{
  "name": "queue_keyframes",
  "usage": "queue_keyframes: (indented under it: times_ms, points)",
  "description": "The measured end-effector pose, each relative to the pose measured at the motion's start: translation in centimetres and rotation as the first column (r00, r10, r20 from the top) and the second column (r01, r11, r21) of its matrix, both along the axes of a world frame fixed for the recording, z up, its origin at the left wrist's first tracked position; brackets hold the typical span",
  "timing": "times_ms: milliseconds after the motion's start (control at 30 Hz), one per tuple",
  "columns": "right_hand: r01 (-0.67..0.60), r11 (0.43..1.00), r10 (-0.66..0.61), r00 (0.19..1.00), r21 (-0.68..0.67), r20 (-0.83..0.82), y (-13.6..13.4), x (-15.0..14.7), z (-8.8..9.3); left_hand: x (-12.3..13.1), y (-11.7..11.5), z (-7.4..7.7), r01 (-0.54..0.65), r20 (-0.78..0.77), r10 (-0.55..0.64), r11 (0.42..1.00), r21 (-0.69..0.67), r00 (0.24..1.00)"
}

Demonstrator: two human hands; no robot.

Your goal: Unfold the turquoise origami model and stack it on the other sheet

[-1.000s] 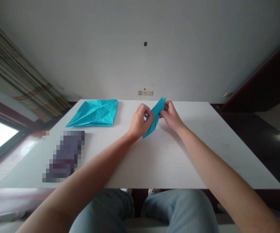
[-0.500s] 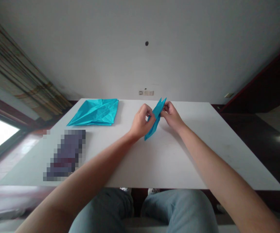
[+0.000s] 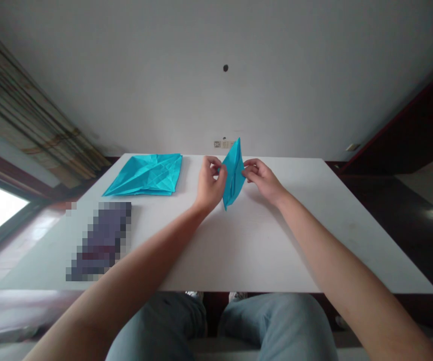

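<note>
A piece of blue folded paper (image 3: 233, 173) stands upright between my two hands, its pointed tip at the top and a fold line running down its middle. My left hand (image 3: 212, 183) is closed, pinching the paper's left edge between thumb and fingers. On the other side my right hand (image 3: 259, 176) pinches the right edge with its fingertips. The paper is held above the table, tilted slightly. At the back left lies a larger, creased sheet of blue paper (image 3: 145, 174), folded over in layers, which neither hand touches.
The white table (image 3: 269, 250) reaches to the wall. A dark, pixelated rectangular object (image 3: 105, 238) lies at its left, close to my left forearm. Wall sockets (image 3: 224, 144) sit beyond the far edge, and a patterned curtain (image 3: 28, 105) hangs at the left.
The folded paper has turned more upright and its face has spread wider, showing one tip where two showed before. My left hand has shifted slightly left and up.
</note>
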State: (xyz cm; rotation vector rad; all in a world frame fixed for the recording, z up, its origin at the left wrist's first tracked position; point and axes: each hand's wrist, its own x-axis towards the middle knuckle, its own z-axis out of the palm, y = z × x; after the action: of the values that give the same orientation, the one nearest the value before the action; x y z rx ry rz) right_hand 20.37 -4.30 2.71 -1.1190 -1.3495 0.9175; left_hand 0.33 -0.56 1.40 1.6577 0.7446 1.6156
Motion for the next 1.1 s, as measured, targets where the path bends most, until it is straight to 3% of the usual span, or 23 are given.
queue_keyframes:
  times_ms: [167,267,533,733,1100]
  points:
    - [0.068,0.991,-0.066,0.998,0.118,-0.020,-0.1,0.2,0.5,0.5,0.4,-0.9,0.192,0.101,-0.180,0.974,-0.122,0.978]
    - [0.087,0.989,-0.080,0.995,0.122,-0.058,0.0,0.2,0.1,0.7,0.4,-1.3,0.290,0.099,-0.278,0.945,-0.150,0.956]
    - [-0.158,0.987,0.158,0.987,-0.029,-0.008,-0.3,-0.9,-1.8,0.5,1.1,-1.4,0.096,0.124,-0.084,0.991,-0.094,0.989]
    - [-0.067,0.992,0.054,0.992,0.108,0.116,-0.6,-1.0,-1.5,0.7,1.1,-1.3,0.072,0.172,-0.052,0.991,-0.112,0.984]
    - [-0.025,0.988,-0.003,0.984,0.151,0.180,-0.6,-0.4,-1.0,0.2,2.3,-1.4,-0.010,0.209,0.036,0.992,-0.125,0.977]
